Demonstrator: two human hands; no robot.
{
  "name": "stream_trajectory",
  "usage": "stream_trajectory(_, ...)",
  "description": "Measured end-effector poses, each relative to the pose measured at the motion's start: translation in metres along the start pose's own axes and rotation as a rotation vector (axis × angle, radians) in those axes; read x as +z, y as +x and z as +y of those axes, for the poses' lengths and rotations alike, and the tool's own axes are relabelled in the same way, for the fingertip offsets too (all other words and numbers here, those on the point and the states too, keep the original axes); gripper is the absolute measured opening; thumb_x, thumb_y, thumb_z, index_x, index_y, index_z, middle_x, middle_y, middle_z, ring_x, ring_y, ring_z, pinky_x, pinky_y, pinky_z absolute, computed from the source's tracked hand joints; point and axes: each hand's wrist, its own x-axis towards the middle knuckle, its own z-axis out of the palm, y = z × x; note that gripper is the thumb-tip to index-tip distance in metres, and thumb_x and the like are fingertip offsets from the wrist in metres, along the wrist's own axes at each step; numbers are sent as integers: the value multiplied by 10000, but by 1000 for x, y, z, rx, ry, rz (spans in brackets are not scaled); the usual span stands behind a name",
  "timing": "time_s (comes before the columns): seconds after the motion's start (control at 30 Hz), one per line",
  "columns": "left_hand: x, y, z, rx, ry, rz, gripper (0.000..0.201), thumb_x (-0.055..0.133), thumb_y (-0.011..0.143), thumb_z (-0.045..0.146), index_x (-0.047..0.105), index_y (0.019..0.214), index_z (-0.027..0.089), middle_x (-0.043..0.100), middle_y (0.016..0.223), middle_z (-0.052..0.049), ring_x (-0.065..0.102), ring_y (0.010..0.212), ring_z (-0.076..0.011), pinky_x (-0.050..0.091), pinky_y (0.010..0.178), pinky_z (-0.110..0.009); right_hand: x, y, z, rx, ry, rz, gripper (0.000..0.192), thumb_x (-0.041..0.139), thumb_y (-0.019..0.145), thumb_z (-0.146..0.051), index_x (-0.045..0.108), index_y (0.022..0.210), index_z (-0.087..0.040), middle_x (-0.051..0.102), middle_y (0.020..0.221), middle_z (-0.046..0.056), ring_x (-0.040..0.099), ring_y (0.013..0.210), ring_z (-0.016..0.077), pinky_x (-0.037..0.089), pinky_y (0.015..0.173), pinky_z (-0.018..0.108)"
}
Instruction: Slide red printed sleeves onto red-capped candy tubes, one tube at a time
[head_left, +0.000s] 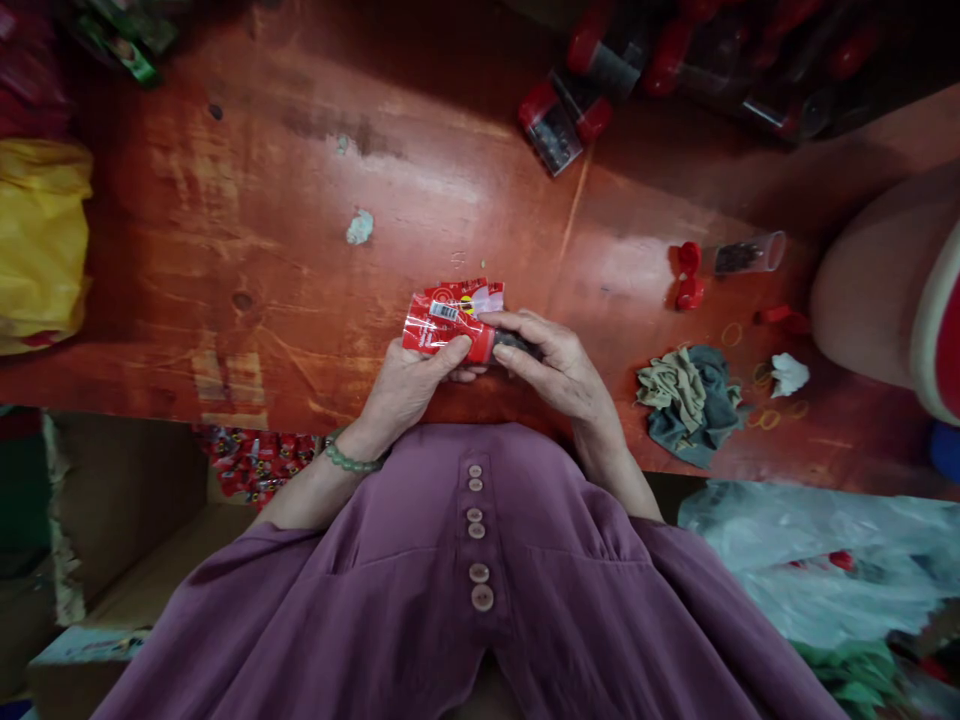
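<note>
Close to the table's near edge, my left hand (416, 385) is closed on a red printed plastic sleeve (431, 328) with a barcode; its thumb presses on the front. Other red printed pieces fan out behind the sleeve. My right hand (559, 365) is closed around a small clear jar (517, 343) with dark contents. The jar's red end meets the sleeve at my left thumb; how far it sits inside I cannot tell. My right fingers partly cover the jar.
On the right are an open jar (750, 254), a red cap (688, 275), cloths (694, 400), rubber bands and a large tub (862, 280). Several red-capped jars (551, 130) lie at the back. A yellow bag (41, 245) is at left; a cardboard box (127, 510) stands below.
</note>
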Motion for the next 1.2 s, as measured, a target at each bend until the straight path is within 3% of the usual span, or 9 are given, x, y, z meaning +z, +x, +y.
stream_trajectory(0.13,-2,1,-1,-1,16,-12,372,814,731,477,749,906,156,790,813,-60,758,677,-178,643,653,-253,7,-1,0,-123,-172,72,297,541,984,-310,641,1249,-221,695,1099,61,654,989,178,534,902,358)
stream_trajectory(0.37,-3,10,-4,32,119,-21,411,769,748,549,773,772,139,774,707,-64,733,603,-161,628,631,-248,36,-6,9,-216,-219,369,302,531,980,-280,606,1265,-211,682,1071,74,638,947,182,549,862,369)
stream_trajectory(0.47,1,11,-2,88,171,-27,425,747,760,572,773,743,148,768,682,-58,723,587,-150,616,628,-245,42,-7,15,-105,-51,397,329,527,980,-380,592,1271,-240,674,1021,50,626,812,157,564,751,337)
stream_trajectory(0.6,6,8,6,147,238,-35,401,712,806,549,771,739,159,766,681,-47,717,600,-145,611,645,-254,43,-5,15,76,309,372,360,546,966,-463,569,1273,-278,630,883,-15,494,554,80,495,539,244)
stream_trajectory(0.83,4,3,14,180,12,-33,451,721,749,646,752,758,196,765,764,-34,712,700,-158,609,730,-301,39,-6,4,81,261,353,401,599,926,-493,581,1255,-265,657,1068,34,575,677,112,566,668,302)
stream_trajectory(0.97,3,3,9,151,47,2,368,780,729,569,760,725,202,744,716,-22,679,666,-150,586,725,-300,39,-6,5,68,176,322,396,566,939,-500,586,1253,-259,671,1093,54,637,825,168,584,773,357)
stream_trajectory(1.2,11,6,-6,170,113,73,331,783,738,534,756,686,208,732,668,11,669,628,-141,571,685,-282,50,-6,5,-134,-164,508,361,477,985,-399,589,1291,-244,668,1160,107,622,1052,245,526,962,449)
